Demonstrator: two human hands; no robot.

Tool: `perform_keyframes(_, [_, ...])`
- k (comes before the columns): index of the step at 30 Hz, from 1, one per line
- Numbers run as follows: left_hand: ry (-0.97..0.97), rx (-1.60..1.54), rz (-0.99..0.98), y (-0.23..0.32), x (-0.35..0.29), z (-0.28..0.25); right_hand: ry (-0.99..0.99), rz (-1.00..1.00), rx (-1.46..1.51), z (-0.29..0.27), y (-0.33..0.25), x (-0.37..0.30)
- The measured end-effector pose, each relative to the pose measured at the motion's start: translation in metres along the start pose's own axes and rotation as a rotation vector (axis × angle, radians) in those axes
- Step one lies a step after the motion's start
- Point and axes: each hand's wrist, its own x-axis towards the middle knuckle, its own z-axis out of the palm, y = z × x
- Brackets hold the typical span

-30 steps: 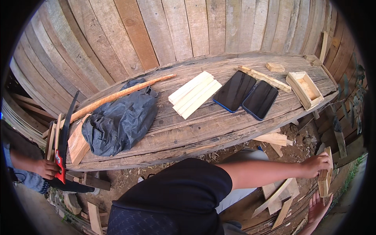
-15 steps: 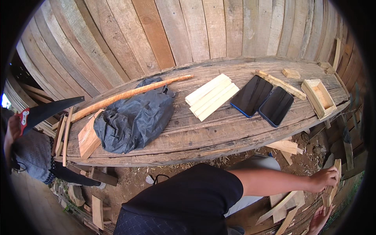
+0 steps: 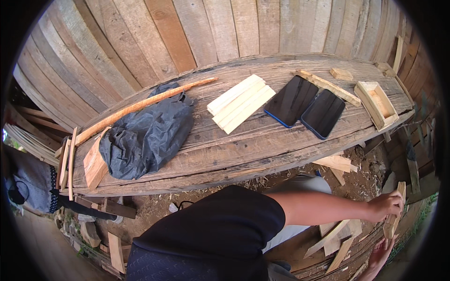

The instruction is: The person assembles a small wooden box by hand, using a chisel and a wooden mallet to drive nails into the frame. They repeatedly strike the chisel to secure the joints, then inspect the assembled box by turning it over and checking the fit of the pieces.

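Note:
At the far right, off the end of the workbench, a narrow piece of light wood [image 3: 390, 226] stands nearly upright between my hands. My left hand [image 3: 387, 207] wraps round its upper part, the bare arm stretched out from a black sleeve. Below it, my right hand [image 3: 378, 255] has its fingers at the wood's lower end and seems to grip it. Part of the wood is hidden behind my left fingers, so its full shape cannot be made out.
The workbench [image 3: 225, 161] carries a black plastic sheet [image 3: 147, 136], light wooden slats [image 3: 241, 103], two phones [image 3: 291, 100], a small open wooden box [image 3: 376, 105] and a long stick [image 3: 150, 102]. Wood offcuts [image 3: 335, 239] litter the ground. Another person [image 3: 30, 178] stands at the left.
The view has shifted slightly, so the bench sits higher and further left. The other person's red-handled saw has gone out of sight. My hands keep the same piece of wood.

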Motion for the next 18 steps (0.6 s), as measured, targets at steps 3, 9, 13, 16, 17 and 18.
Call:
perform_keyframes(3, [-0.027,-0.019,-0.01,-0.005,0.007,0.006,-0.039,-0.169,-0.079,0.014,0.006,-0.017])
perform_keyframes(9, [-0.088,0.148,-0.035,-0.005,0.017,-0.014,-0.02,-0.082,-0.006,0.059,0.003,-0.04])
perform_keyframes(13, [-0.066,0.168,-0.014,-0.002,0.021,-0.015,0.026,-0.101,0.137,0.092,0.003,-0.063])
perform_keyframes(16, [-0.094,0.18,0.0,0.005,0.022,-0.007,0.04,-0.112,0.206,0.086,0.0,-0.066])
perform_keyframes(17, [-0.099,0.178,-0.001,0.007,0.022,-0.005,0.046,-0.115,0.2,0.083,-0.001,-0.067])
perform_keyframes(18, [-0.105,0.181,-0.002,0.009,0.021,-0.005,0.047,-0.114,0.196,0.082,-0.001,-0.067])
